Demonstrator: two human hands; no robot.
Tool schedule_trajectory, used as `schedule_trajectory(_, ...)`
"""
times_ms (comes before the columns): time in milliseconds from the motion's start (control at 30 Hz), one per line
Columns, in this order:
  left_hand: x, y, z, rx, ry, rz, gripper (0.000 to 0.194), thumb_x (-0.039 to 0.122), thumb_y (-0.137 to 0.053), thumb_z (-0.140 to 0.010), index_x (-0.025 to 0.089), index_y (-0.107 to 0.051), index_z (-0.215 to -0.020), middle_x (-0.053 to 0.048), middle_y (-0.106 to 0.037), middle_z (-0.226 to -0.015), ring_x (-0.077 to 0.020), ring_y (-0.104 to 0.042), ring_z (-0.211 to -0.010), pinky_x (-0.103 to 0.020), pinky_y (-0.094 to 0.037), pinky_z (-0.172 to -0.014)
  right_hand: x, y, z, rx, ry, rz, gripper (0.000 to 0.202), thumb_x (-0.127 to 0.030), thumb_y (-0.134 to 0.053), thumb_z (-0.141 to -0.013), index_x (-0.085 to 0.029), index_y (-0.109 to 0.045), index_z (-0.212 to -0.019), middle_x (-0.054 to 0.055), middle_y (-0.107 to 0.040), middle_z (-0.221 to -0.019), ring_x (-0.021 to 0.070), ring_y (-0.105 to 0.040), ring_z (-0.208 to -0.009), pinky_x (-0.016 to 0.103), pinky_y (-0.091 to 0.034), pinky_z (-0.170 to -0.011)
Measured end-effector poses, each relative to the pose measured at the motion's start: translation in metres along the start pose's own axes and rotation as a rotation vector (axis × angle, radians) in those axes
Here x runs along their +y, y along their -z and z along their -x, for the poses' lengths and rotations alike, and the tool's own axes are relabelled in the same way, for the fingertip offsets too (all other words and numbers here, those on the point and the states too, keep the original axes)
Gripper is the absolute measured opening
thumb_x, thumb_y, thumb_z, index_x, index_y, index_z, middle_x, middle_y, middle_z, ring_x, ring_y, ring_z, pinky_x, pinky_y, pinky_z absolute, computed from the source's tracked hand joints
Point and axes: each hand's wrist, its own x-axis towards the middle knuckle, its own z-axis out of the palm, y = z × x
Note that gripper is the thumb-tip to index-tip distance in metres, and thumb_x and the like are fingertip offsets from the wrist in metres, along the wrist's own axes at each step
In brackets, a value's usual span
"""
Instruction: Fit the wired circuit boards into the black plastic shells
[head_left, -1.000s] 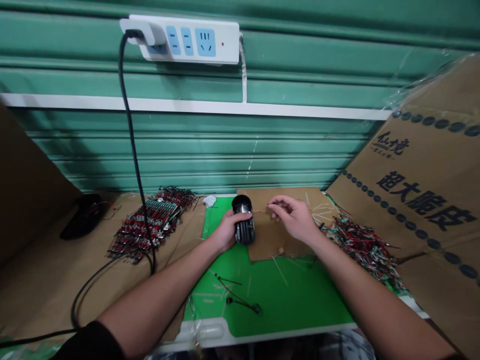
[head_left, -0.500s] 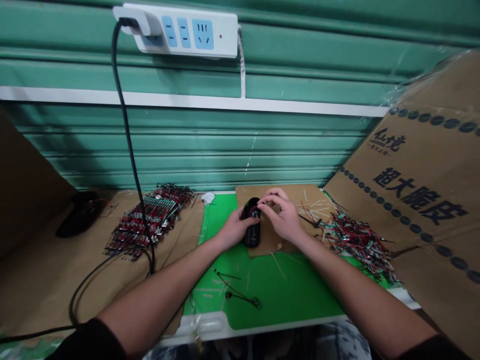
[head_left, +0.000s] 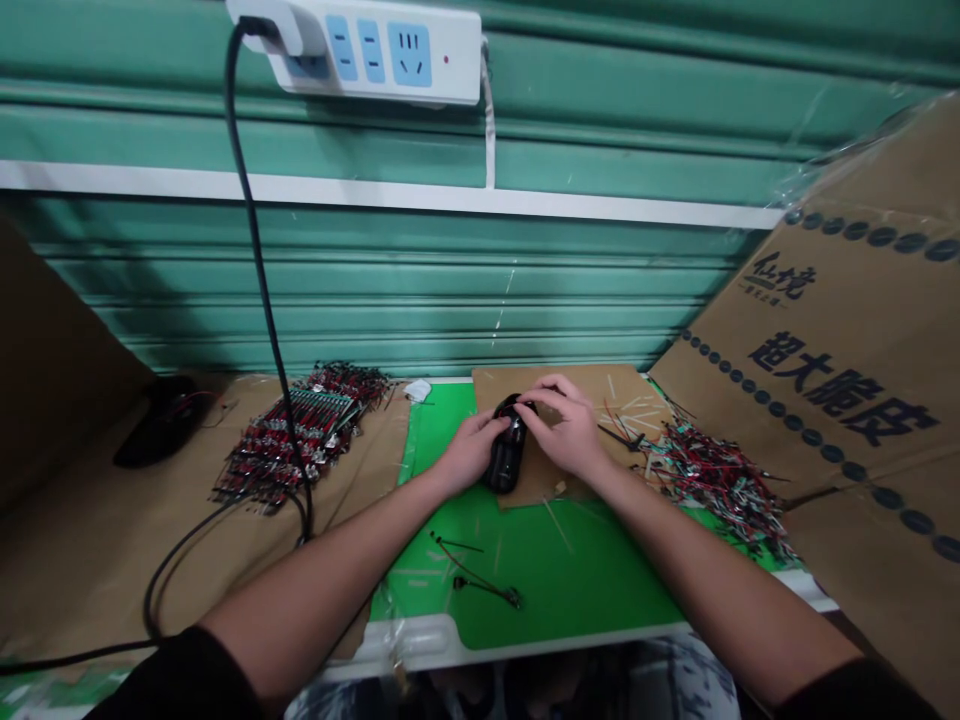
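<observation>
A glossy black oval shell stands between my hands at the left edge of a cardboard sheet. My left hand is closed on its left side, the thumb resting on its upper part. My right hand pinches at the shell's top right; whatever its fingertips hold is too small to make out. Nearer to me on the green table top lies a loose wired part.
Rows of wired parts lie on cardboard at the left, beside a black cable and another black shell. A tangled wire pile is at the right, by a cardboard box. A power strip hangs above.
The black shell has tilted slightly, its top leaning right. My left thumb has moved up along it, and my right fingertips have come down onto its upper edge.
</observation>
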Motion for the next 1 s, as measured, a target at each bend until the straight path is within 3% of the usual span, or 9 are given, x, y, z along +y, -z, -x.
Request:
schedule_trajectory(267,-0.001,-0.002,0.003,0.108,-0.021,-0.007,0.037,0.041,-0.086,-0.067,0.017,-0.067,-0.087,0.001,-0.069,-0.076,-0.0155,-0.062,-0.071,-0.025,-0.044,-0.07,-0.001,0.02,-0.002,-0.182,0.145,0.024,0.015,-0.022,-0.063,-0.098,-0.022,-0.076,-0.104,0.012,-0.065,-0.11,0.0246,-0.065,-0.103,0.041,-0.056,-0.089)
schedule_trajectory(467,0.001,-0.002,0.006,0.12,-0.013,-0.005,0.039,0.043,-0.085,-0.066,0.016,-0.066,-0.087,0.0,-0.069,-0.077,-0.0152,-0.061,-0.071,-0.026,-0.045,-0.071,0.011,0.023,0.004,-0.432,0.186,0.063,0.038,-0.008,-0.061,-0.087,-0.02,-0.069,-0.123,0.016,-0.061,-0.131,0.0291,-0.062,-0.121,0.046,-0.054,-0.104)
schedule_trajectory(600,0.006,-0.001,0.006,0.116,0.0,-0.11,0.038,0.047,-0.08,-0.069,0.016,-0.066,-0.086,-0.001,-0.069,-0.079,-0.017,-0.062,-0.074,-0.028,-0.046,-0.073,0.017,0.024,0.006,-0.531,0.186,0.14,0.032,-0.011,-0.059,-0.096,-0.024,-0.068,-0.124,0.011,-0.066,-0.117,0.0262,-0.066,-0.107,0.041,-0.057,-0.094)
schedule_trajectory(700,0.028,0.001,0.013,0.006,-0.002,-0.397,0.04,0.054,-0.071,-0.079,0.016,-0.069,-0.089,-0.004,-0.072,-0.082,-0.0213,-0.065,-0.079,-0.03,-0.047,-0.074,0.018,0.028,0.004,-0.554,0.223,0.196,0.02,-0.016,-0.062,-0.1,-0.024,-0.069,-0.117,0.008,-0.066,-0.104,0.0234,-0.065,-0.094,0.035,-0.055,-0.083)
schedule_trajectory(767,0.051,0.0,0.023,-0.091,-0.074,-0.742,0.046,0.059,-0.062,-0.089,0.016,-0.073,-0.101,-0.009,-0.076,-0.093,-0.0255,-0.068,-0.087,-0.033,-0.049,-0.077,0.015,0.03,0.003,-0.54,0.249,0.225,0.013,-0.017,-0.063,-0.101,-0.022,-0.069,-0.111,0.007,-0.064,-0.098,0.0218,-0.063,-0.089,0.032,-0.052,-0.078)
schedule_trajectory(833,0.077,-0.005,0.036,-0.051,-0.161,-1.096,0.061,0.063,-0.07,-0.083,0.015,-0.069,-0.122,-0.014,-0.076,-0.106,-0.0305,-0.071,-0.093,-0.036,-0.051,-0.077,0.009,0.029,0.003,-0.504,0.264,0.243,0.008,-0.019,-0.064,-0.101,-0.021,-0.069,-0.106,0.006,-0.063,-0.095,0.0212,-0.061,-0.086,0.031,-0.049,-0.075)
schedule_trajectory(900,0.098,-0.013,0.049,-0.069,-0.212,-1.363,0.078,0.056,-0.082,-0.074,0.015,-0.06,-0.136,-0.017,-0.075,-0.114,-0.035,-0.071,-0.1,-0.039,-0.053,-0.08,0.001,0.027,0.004,-0.448,0.273,0.24,0.005,-0.021,-0.065,-0.101,-0.019,-0.069,-0.102,0.007,-0.063,-0.094,0.0218,-0.06,-0.085,0.032,-0.048,-0.074)
schedule_trajectory(1000,0.118,-0.026,0.068,-0.1,-0.251,-1.65,0.059,0.038,-0.08,-0.075,0.015,-0.065,-0.127,-0.018,-0.075,-0.113,-0.0362,-0.072,-0.1,-0.041,-0.056,-0.082,-0.013,0.022,0.008,-0.382,0.278,0.173,0.01,-0.027,-0.063,-0.103,-0.019,-0.07,-0.103,0.007,-0.062,-0.093,0.0218,-0.06,-0.085,0.032,-0.049,-0.075)
